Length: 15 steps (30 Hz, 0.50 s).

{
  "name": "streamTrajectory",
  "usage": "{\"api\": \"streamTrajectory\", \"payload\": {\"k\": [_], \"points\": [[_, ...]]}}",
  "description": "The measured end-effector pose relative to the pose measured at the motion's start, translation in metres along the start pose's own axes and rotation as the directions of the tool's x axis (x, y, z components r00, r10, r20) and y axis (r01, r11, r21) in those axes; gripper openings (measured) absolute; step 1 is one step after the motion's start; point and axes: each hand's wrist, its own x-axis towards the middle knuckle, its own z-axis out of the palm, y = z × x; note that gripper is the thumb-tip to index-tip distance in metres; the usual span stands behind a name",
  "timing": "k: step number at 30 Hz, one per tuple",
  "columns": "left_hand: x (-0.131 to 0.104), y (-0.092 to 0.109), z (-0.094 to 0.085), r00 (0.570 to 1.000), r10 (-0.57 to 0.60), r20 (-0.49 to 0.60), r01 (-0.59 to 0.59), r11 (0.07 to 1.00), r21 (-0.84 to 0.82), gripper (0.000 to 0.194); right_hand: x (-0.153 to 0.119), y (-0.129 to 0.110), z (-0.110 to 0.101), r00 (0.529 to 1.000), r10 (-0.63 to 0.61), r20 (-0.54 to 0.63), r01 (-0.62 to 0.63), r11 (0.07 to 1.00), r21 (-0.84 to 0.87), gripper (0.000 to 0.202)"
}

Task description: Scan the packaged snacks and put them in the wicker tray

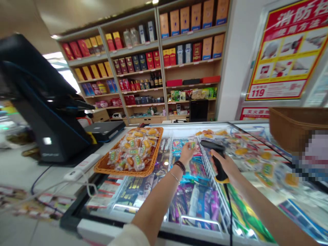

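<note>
My left hand point(187, 153), with a dark beaded bracelet on its wrist, is closed on a small clear-wrapped snack point(192, 145) above the glass-topped freezer. To its right, my right hand point(225, 164) grips a black and yellow handheld scanner point(219, 163) by its handle. The scanner's head points left toward the snack, with a gap between them. A black cable hangs from the handle. Left of my hands, an orange wicker basket point(104, 165) holds several wrapped snacks. More wrapped snacks point(241, 151) lie scattered over the glass at the right.
A black checkout terminal point(48, 112) and a white power strip point(82, 166) stand at the left. The freezer point(97, 235) spans the front, with packaged goods in wire baskets inside. A brown box point(294, 128) sits at the right. Shelves point(143, 72) with boxes and bottles line the back.
</note>
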Motion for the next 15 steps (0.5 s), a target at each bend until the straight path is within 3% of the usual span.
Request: {"api": "streamTrajectory", "payload": {"k": [4, 7, 10, 13, 15], "points": [[0.011, 0.027, -0.051, 0.993, -0.077, 0.093, 0.082, 0.995, -0.051, 0.023, 0.015, -0.010, 0.027, 0.997, 0.023, 0.076, -0.030, 0.995, 0.093, 0.037], [0.015, 0.057, -0.111, 0.997, 0.019, -0.077, -0.012, 0.996, 0.094, 0.030, 0.018, -0.017, 0.056, 0.990, -0.015, 0.137, -0.002, 0.993, 0.120, 0.037], [0.012, 0.085, -0.176, 0.941, 0.209, -0.267, -0.104, 0.927, 0.360, 0.037, 0.013, -0.018, 0.082, 0.980, -0.029, 0.197, 0.004, 0.992, 0.128, 0.038], [0.005, 0.105, -0.226, 0.926, 0.255, -0.279, -0.088, 0.862, 0.499, 0.046, 0.006, -0.013, 0.094, 0.972, -0.029, 0.231, 0.002, 0.993, 0.117, 0.041], [0.002, 0.112, -0.241, 0.898, 0.344, -0.275, -0.131, 0.804, 0.580, 0.053, 0.003, -0.012, 0.092, 0.971, -0.031, 0.236, 0.006, 0.994, 0.106, 0.041]]}}
